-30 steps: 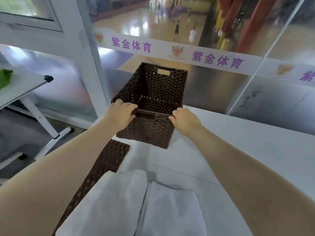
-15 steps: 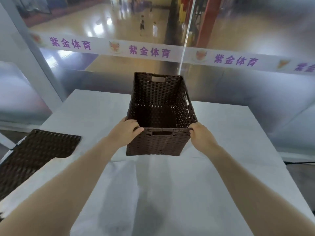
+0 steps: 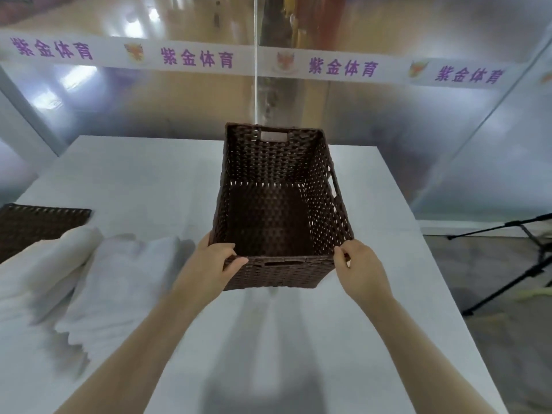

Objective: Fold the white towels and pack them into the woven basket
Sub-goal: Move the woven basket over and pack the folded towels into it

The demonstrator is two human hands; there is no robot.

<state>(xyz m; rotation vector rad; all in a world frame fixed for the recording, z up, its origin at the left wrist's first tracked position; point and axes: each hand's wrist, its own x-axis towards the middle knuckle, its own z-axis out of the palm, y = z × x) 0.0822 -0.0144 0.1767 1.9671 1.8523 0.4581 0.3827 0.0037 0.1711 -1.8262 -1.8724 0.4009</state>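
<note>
Between the two hands stood the woven basket (image 3: 280, 204), dark brown and open at the top, its base on the white desk (image 3: 143, 174) or just above it; the blur made that hard to tell. The left hand (image 3: 213, 264) gripped the near left corner of the rim, thumb curled over the top edge and fingers down the outer wall. The right hand (image 3: 357, 270) held the near right corner in much the same way, thumb at the rim, fingers out of sight behind the wall. Inside the basket nothing white showed: its woven floor and walls lay bare.

Well to the left of the left hand lay the white towels (image 3: 89, 273), at least two of them side by side. They looked bunched or loosely folded, though motion blur hid their edges, so whether the folding was finished could not be told. Beyond them, further left, a flat dark woven piece (image 3: 33, 225) rested on the desk, perhaps a lid.

As a judgement, the packing had not begun. The basket was only being positioned, and every towel remained to be tidied, if needed, and laid inside.
</note>
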